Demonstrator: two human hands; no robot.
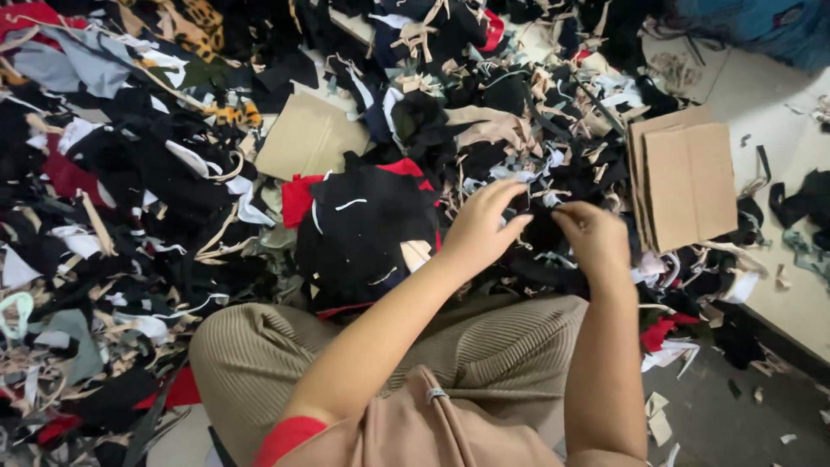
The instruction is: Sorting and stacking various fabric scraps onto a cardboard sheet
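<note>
Both hands [540,227], fingers curled, apparently pinch a black fabric scrap [543,232].

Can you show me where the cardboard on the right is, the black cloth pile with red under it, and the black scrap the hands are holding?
flat cardboard piece [689,183]: head view, middle of its face.
black cloth pile [367,229]: head view, centre of the top.
black scrap [540,207]: head view, between the two hands.

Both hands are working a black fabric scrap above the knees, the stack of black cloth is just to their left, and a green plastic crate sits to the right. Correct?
Not quite. The head view shows flattened brown cardboard to the right, not a green plastic crate. The rest holds: the left hand and right hand pinch a black fabric scrap above the knees, with the stack of black cloth just to their left.
</note>
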